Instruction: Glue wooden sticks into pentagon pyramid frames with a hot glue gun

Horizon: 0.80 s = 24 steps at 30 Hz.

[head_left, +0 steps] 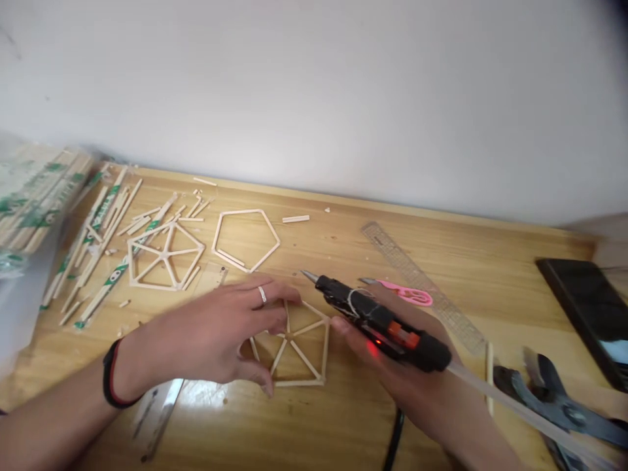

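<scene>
A pentagon frame of wooden sticks [326,350] with inner spokes lies on the table in front of me. My left hand [220,333] reaches over its left side, fingers at the top and thumb at the lower left, gripping it and covering that part. In my right hand [407,366] is a black hot glue gun [377,320] with a small red light lit. Its metal nozzle points up and left, above the table and apart from the frame. A clear glue stick [510,399] trails from its back end.
Farther back lie a spoked pentagon [167,254], a plain pentagon [246,210] and scattered sticks [105,235]. Bagged chopsticks [44,196] sit at left. At right are a clear ruler [417,275], pink scissors [409,294], pliers [572,412] and a dark phone [583,314].
</scene>
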Motion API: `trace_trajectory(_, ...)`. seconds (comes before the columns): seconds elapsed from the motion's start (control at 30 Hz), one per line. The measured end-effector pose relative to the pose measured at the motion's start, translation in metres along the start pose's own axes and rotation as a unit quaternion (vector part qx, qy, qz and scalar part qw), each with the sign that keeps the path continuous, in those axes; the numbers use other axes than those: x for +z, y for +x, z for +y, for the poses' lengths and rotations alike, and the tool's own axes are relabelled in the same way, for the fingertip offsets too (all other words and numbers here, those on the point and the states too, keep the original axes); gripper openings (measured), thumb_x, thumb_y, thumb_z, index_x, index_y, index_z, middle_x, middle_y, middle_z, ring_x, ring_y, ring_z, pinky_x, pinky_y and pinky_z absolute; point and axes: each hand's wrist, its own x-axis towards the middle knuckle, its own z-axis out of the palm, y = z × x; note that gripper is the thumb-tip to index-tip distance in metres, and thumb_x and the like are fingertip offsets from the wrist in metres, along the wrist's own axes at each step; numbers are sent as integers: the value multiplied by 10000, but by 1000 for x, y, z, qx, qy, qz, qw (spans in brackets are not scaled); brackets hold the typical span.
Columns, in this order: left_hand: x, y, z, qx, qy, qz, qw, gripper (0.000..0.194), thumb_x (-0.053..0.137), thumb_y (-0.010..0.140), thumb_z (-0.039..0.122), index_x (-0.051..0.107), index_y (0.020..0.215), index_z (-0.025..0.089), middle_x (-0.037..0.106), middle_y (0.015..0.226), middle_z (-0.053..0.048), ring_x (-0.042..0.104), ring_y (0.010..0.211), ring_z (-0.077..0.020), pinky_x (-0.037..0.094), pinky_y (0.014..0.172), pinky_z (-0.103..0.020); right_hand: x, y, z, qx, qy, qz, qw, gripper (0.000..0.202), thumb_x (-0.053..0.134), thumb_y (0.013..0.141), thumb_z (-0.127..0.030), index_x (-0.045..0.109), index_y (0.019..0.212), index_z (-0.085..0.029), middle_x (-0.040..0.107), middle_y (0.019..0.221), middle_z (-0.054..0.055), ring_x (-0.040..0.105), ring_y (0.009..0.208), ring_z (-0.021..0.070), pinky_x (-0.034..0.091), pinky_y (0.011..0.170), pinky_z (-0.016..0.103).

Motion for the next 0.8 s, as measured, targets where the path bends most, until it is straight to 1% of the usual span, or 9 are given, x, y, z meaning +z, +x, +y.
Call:
trace_trajectory(0.1,0,-1,0,-4,5,-6,1000,389,826,883,504,721,1121,216,611,1507,-96,587,1387,-299,497,1134,-402,-9,2,3,30,-15,36,999,275,730,899,-445,599,733,-269,591,649,-22,557,579,176,444,533,297)
trace_trajectory(0.2,0,-1,0,-7,-6,-2,1000,377,824,891,484,737,1167,243,626,1488,-80,617,1351,-302,498,1135,-410,-18,1,2,99,11,70,993,329,755,854,-501,586,679,-279,542,576,-31,497,511,174,413,476,310)
trace_trajectory(0.27,0,-1,0,-10,-5,2,1000,376,828,884,492,732,1140,233,634,1476,-85,622,1344,-312,500,1135,-424,-21,-1,-1,152,32,88,984,311,772,827,-535,627,707,-286,561,587,-25,497,511,182,416,463,319)
trace_trajectory(0.33,0,-1,1,-12,4,3,1000,380,828,879,506,710,1091,214,640,1465,-93,622,1340,-315,506,1122,-424,-22,-1,-3,178,47,97,978,292,783,807,-550,667,756,-287,590,611,-17,513,518,190,417,452,323)
trace_trajectory(0.43,1,-1,1,-15,14,2,1000,387,827,877,518,676,1046,205,640,1460,-91,619,1342,-305,508,1106,-403,-18,2,-3,165,46,89,981,310,781,810,-546,642,723,-283,577,588,-12,551,544,204,448,487,331)
trace_trajectory(0.53,1,-1,2,-18,6,4,1000,383,843,865,502,674,1058,219,638,1459,-76,615,1348,-302,500,1107,-391,-13,5,2,136,21,81,987,300,750,837,-528,619,719,-285,581,587,-6,615,617,234,485,546,343)
trace_trajectory(0.63,0,-1,2,-16,0,4,1000,388,845,864,498,680,1079,220,635,1458,-79,610,1355,-301,493,1115,-385,-11,6,5,118,17,88,989,282,722,859,-520,621,747,-283,605,615,1,660,687,252,503,579,345)
trace_trajectory(0.7,0,-1,2,-16,2,1,1000,400,848,861,499,683,1092,217,634,1456,-80,616,1343,-293,497,1109,-377,-11,5,6,111,18,87,990,290,722,861,-510,602,727,-282,589,608,-7,634,653,233,488,571,339)
trace_trajectory(0.8,0,-1,1,-8,4,-1,1000,419,847,860,509,688,1110,213,625,1463,-94,612,1345,-291,503,1105,-376,-13,5,5,102,11,76,992,309,715,866,-501,581,700,-277,549,593,-20,528,556,189,427,516,325)
